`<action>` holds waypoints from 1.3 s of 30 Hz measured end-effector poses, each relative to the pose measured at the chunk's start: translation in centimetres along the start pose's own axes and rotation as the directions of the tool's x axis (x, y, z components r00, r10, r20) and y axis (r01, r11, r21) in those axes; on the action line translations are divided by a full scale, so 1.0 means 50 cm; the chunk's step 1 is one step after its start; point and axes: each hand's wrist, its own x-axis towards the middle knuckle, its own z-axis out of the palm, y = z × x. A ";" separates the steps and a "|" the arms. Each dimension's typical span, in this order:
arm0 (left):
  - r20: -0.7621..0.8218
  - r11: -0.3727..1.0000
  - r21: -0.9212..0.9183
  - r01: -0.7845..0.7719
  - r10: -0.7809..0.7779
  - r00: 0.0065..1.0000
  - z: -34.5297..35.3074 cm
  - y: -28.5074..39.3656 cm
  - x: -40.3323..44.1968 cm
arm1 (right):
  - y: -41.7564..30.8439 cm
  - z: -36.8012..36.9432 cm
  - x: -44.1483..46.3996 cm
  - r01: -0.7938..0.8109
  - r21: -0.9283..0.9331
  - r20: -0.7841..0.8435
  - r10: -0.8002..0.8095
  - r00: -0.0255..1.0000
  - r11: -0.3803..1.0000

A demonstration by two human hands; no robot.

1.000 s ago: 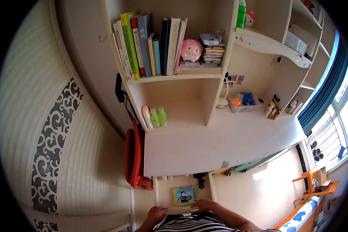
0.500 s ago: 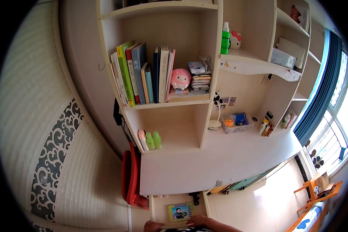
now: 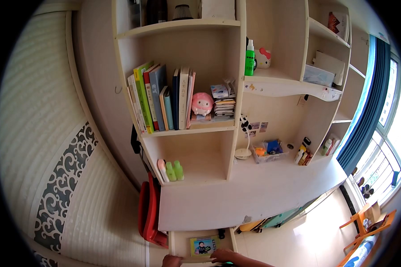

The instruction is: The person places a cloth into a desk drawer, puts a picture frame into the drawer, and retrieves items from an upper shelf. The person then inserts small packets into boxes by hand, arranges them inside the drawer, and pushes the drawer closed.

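Note:
A pale drawer [image 3: 181, 244] stands pulled out from under the white desk. My left hand [image 3: 171, 260] is closed over the left end of its front edge. My right hand [image 3: 223, 256] grips that same edge farther right, its fingertips close to a green-bordered picture card or booklet [image 3: 203, 246] lying inside. At the back right of the drawer a small black object [image 3: 221, 233] is partly hidden by the desk.
Above the drawer spreads the white desktop [image 3: 200, 200], with a shelf unit behind it holding books [image 3: 165, 98] and a pink plush toy [image 3: 202, 104]. A red chair or stool [image 3: 153, 216] is close on the left. An orange wooden chair [image 3: 365, 224] stands right.
The drawer has slid partway in under the desk, both hands moving with it. Less of the black object shows. The head view has tilted up slightly.

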 end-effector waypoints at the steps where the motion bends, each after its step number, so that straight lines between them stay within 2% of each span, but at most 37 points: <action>1: 0.019 1.000 -0.008 0.015 -0.015 1.000 0.001 0.000 0.001 | 0.008 0.001 0.000 0.002 0.041 -0.002 -0.002 1.000 0.999; 3: 0.035 0.999 -0.015 0.030 -0.029 0.999 0.017 -0.006 0.000 | 0.023 -0.001 -0.001 0.005 0.082 -0.005 -0.004 1.000 0.997; 5: -0.023 0.992 -0.129 -0.014 0.011 1.000 0.044 -0.015 0.001 | 0.038 -0.003 -0.005 -0.037 0.094 -0.075 0.044 0.996 0.995; 6: -0.025 0.992 -0.129 -0.014 0.011 1.000 0.040 -0.009 0.001 | 0.039 -0.014 -0.013 -0.037 0.092 -0.077 0.044 0.996 0.995; 8: -0.072 0.984 -0.110 -0.138 0.130 0.989 0.035 0.003 0.001 | 0.046 -0.043 -0.026 0.013 0.095 -0.178 0.004 0.984 0.995; 9: -0.075 0.985 -0.109 -0.137 0.129 0.989 0.027 0.013 0.007 | 0.058 -0.054 -0.026 0.014 0.092 -0.178 0.002 0.984 0.996; 11: 0.025 0.988 -0.103 -0.112 0.115 0.993 0.014 0.040 0.024 | 0.088 -0.084 -0.026 0.169 0.043 -0.420 -0.136 0.898 0.985; 13: 0.009 0.985 -0.098 -0.143 0.144 0.989 -0.037 0.089 0.035 | 0.050 -0.194 -0.091 0.153 0.204 -0.520 -0.026 0.854 0.967; 14: -0.004 0.980 -0.090 -0.177 0.178 0.984 -0.063 0.112 0.041 | 0.067 -0.226 -0.089 0.176 0.120 -0.585 -0.073 0.807 0.977; 15: -0.013 0.980 -0.093 -0.174 0.173 0.985 -0.085 0.131 0.050 | 0.043 -0.288 -0.129 0.229 0.212 -0.659 -0.034 0.751 0.950; 17: -0.056 0.964 -0.139 -0.227 0.221 0.974 -0.115 0.162 0.067 | 0.040 -0.378 -0.165 0.299 0.124 -0.800 -0.083 0.594 0.946; 18: -0.177 0.941 -0.146 -0.304 0.278 0.944 -0.111 0.166 0.082 | 0.040 -0.426 -0.182 0.328 0.090 -0.841 -0.105 0.531 0.940; 20: -0.265 0.929 -0.152 -0.338 0.291 0.919 -0.101 0.179 0.105 | 0.021 -0.519 -0.235 0.285 -0.010 -0.892 -0.137 0.431 0.958; 22: -0.383 0.910 -0.155 -0.384 0.303 0.873 -0.100 0.200 0.124 | 0.019 -0.599 -0.264 0.248 -0.207 -0.930 -0.269 0.250 0.946; 23: -0.395 0.911 -0.156 -0.381 0.296 0.870 -0.103 0.214 0.132 | 0.011 -0.641 -0.282 0.226 -0.223 -0.927 -0.278 0.252 0.948; 25: -0.433 0.887 -0.169 -0.429 0.325 0.841 -0.120 0.241 0.146 | 0.011 -0.714 -0.300 0.161 -0.314 -0.923 -0.340 0.181 0.936; 29: -0.442 0.878 -0.209 -0.431 0.308 0.843 -0.180 0.299 0.144 | -0.036 -0.843 -0.331 0.033 -0.469 -0.880 -0.470 0.072 0.883; 31: -0.351 0.890 -0.282 -0.359 0.253 0.902 -0.212 0.322 0.141 | -0.059 -0.891 -0.339 -0.021 -0.507 -0.861 -0.506 0.056 0.861; 32: -0.355 0.888 -0.279 -0.365 0.257 0.899 -0.210 0.322 0.147 | -0.067 -0.912 -0.340 -0.026 -0.510 -0.859 -0.509 0.053 0.860; 34: -0.533 0.848 -0.165 -0.504 0.354 0.769 -0.206 0.308 0.159 | -0.083 -0.950 -0.337 -0.147 -0.536 -0.843 -0.535 0.054 0.831; 35: -0.532 0.845 -0.153 -0.512 0.366 0.763 -0.206 0.298 0.163 | -0.094 -0.967 -0.337 -0.156 -0.533 -0.845 -0.534 0.042 0.832; 37: -0.470 0.838 -0.230 -0.494 0.349 0.811 -0.221 0.289 0.164 | -0.113 -0.995 -0.337 -0.273 -0.576 -0.808 -0.587 0.048 0.771; 38: -0.471 0.839 -0.239 -0.489 0.341 0.814 -0.226 0.284 0.162 | -0.115 -1.013 -0.332 -0.304 -0.578 -0.809 -0.581 0.091 0.757; 39: -0.468 0.834 -0.238 -0.497 0.350 0.812 -0.228 0.277 0.163 | -0.120 -1.030 -0.326 -0.313 -0.573 -0.812 -0.576 0.091 0.758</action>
